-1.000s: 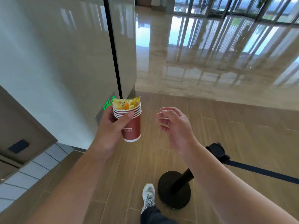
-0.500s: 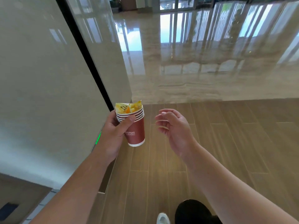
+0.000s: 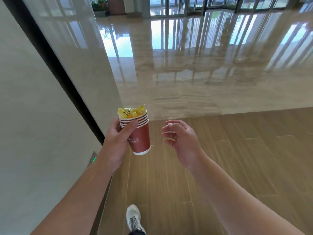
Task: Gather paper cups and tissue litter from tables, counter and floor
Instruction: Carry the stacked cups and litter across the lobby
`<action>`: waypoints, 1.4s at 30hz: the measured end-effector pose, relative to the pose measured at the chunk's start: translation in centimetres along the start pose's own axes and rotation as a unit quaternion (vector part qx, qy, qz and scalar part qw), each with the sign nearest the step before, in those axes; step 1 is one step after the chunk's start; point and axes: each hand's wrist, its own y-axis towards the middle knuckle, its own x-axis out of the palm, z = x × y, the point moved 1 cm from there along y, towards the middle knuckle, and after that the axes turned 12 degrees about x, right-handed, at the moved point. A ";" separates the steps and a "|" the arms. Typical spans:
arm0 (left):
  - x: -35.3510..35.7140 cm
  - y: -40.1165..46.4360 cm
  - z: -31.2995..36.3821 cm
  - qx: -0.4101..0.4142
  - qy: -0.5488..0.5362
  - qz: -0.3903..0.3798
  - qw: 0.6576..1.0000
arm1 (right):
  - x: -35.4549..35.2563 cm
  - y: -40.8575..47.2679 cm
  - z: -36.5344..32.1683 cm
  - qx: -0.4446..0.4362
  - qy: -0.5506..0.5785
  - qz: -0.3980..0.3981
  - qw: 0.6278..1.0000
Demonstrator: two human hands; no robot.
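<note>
Fingers of left hand clasp five nested red paper cups holding crinkled yellow wrappers; right hand loosely curled, empty.

Both forearms were bare, with no sleeves in view. One foot wore a white-and-grey laced mesh sneaker below a dark trouser cuff.

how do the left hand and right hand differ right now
The left hand grips a nested stack of red paper cups stuffed with yellow wrappers; the right hand holds nothing. Left fingers wrap the stack; right fingers hang loosely curled. Both are bare, raised over the wood-look floor.
</note>
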 end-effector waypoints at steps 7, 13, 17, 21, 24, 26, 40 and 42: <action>-3.7 12.9 -4.2 -0.013 -0.023 -0.003 1.000 | 4.2 12.7 -2.3 0.009 -0.003 0.023 1.000; -6.9 26.5 -6.1 -0.021 -0.034 -0.012 0.999 | 9.3 24.6 -6.0 0.019 -0.006 0.046 0.999; -8.3 35.9 -6.0 -0.006 -0.038 -0.018 0.999 | 12.2 31.7 -9.9 -0.006 -0.003 0.049 0.999; -7.6 42.3 -7.4 -0.006 -0.037 -0.027 0.999 | 12.8 36.8 -12.8 -0.025 -0.016 0.050 0.998; -6.4 46.7 -8.9 -0.014 -0.032 -0.042 0.998 | 12.1 40.7 -14.9 -0.035 -0.007 0.060 0.998; -5.4 49.7 -10.3 -0.021 -0.025 -0.052 0.998 | 11.4 43.7 -15.8 -0.030 -0.003 0.070 0.997; 6.9 75.4 -15.5 -0.007 0.000 -0.036 0.999 | 5.4 68.3 -30.9 -0.009 -0.022 0.037 0.999; 8.2 78.9 -15.5 0.011 -0.003 -0.032 0.999 | 4.9 71.3 -33.5 -0.018 -0.019 0.036 0.999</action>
